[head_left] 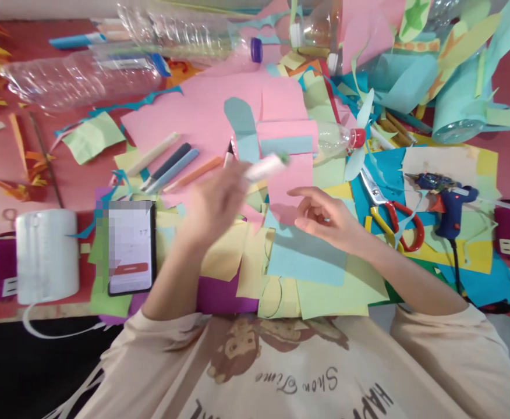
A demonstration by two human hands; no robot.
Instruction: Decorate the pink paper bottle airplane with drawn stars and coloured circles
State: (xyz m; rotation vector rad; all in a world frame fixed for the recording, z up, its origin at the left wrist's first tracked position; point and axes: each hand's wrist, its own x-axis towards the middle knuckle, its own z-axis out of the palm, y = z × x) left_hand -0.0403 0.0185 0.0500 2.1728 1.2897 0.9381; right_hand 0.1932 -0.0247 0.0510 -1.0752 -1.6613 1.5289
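My left hand (218, 203), blurred by motion, is closed around a white marker (264, 169) with a green end pointing right. My right hand (327, 218) hovers over the paper, fingers loosely curled and apart, nothing between them. Just beyond both hands a plastic bottle (330, 141) with a red cap lies on its side, wrapped in pink paper with a light blue strip. Pale blue paper pieces stick out near its cap and its base. Under my right hand is a light blue sheet (307, 265). Several pens and markers (172, 166) lie left of my left hand.
Scissors (406, 227) and a blue glue gun (449, 209) lie at the right. A phone (131, 247) and a white box-shaped device (48, 256) with a cable are at the left. Clear plastic bottles (84, 78) line the back; a blue paper-covered bottle (458, 105) stands back right.
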